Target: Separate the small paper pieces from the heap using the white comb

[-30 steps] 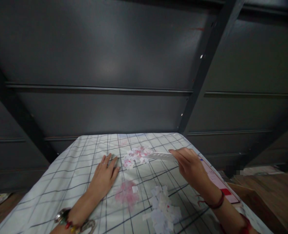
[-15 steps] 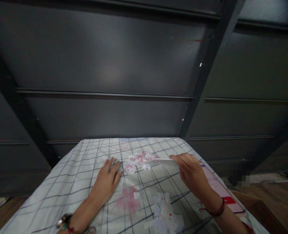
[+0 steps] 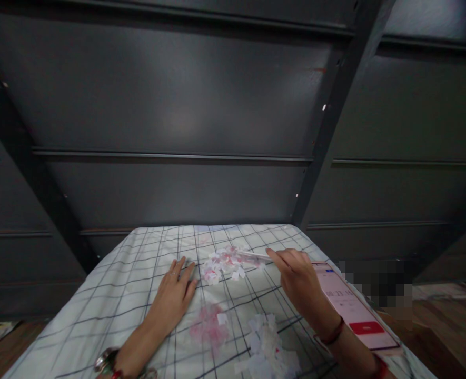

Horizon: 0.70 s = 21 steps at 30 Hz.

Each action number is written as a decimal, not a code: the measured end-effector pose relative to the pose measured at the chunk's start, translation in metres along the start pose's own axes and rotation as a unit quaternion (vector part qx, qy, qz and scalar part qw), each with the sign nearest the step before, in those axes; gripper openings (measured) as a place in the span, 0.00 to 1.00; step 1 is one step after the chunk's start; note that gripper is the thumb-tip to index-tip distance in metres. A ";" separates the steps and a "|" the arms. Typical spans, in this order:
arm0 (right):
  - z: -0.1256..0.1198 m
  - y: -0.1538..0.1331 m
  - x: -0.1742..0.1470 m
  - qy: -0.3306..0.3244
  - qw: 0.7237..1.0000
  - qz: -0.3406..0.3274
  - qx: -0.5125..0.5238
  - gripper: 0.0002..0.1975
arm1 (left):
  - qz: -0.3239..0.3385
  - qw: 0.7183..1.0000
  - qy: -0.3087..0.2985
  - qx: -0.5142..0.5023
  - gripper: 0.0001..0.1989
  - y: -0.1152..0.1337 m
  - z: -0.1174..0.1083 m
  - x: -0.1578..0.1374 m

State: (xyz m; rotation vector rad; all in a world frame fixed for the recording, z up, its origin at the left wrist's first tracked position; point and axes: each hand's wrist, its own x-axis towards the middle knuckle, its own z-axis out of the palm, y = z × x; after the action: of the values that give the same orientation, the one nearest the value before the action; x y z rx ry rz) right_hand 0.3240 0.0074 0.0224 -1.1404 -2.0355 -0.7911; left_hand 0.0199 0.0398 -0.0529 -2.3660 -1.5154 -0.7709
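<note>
My left hand (image 3: 176, 288) lies flat on the checked cloth, fingers spread, just left of a heap of small white and pink paper-like scraps (image 3: 221, 264). Between the thumb and fingers of my right hand (image 3: 296, 271) is a slim pale pair of tweezers (image 3: 254, 255). Its tip reaches into the right side of the heap; whether it grips a scrap I cannot tell. Closer to me lies a loose patch of thin pink pieces (image 3: 209, 329) with a white scrap at its edge. A second pile, mostly whitish scraps (image 3: 270, 347), sits to its right.
A white checked cloth (image 3: 138, 295) covers the table. Beside my right forearm lies a phone (image 3: 353, 308) with a lit pink timer screen. A dark panelled wall (image 3: 177, 105) rises behind the table's far edge. Wooden floor (image 3: 449, 321) shows at the right.
My right hand has moved slightly left with the tweezers, whose tip is now farther into the heap. More of the phone shows. My left hand stays in place.
</note>
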 end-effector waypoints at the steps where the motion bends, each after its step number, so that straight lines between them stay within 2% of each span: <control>1: 0.002 -0.002 0.001 -0.014 1.000 0.006 -0.008 0.21 | 0.001 1.000 0.004 -0.002 0.18 0.000 0.001 0.000; 5: 0.004 -0.005 0.002 -0.064 0.998 0.000 0.001 0.20 | 0.004 1.000 0.012 -0.005 0.18 -0.001 0.004 -0.001; 10: -0.008 0.003 -0.001 -0.025 1.000 -0.005 0.013 0.21 | 0.002 1.000 0.011 -0.008 0.18 -0.002 0.004 -0.001; 12: -0.014 0.009 -0.003 -0.018 1.000 0.011 -0.004 0.21 | 0.004 1.000 0.012 -0.011 0.18 -0.002 0.004 -0.001; 17: -0.020 0.025 -0.006 -0.044 0.992 0.083 -0.085 0.20 | 0.006 1.000 0.007 -0.005 0.18 -0.002 0.003 -0.001; 21: -0.014 0.029 -0.009 -0.066 0.985 0.087 -0.133 0.19 | 0.008 1.000 -0.002 0.001 0.19 -0.002 0.004 0.000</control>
State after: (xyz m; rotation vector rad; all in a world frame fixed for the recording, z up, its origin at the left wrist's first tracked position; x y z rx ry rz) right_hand 0.3570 0.0050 0.0293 -1.5337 -1.9433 -0.9398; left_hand 0.0192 0.0421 -0.0562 -2.3769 -1.4953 -0.7604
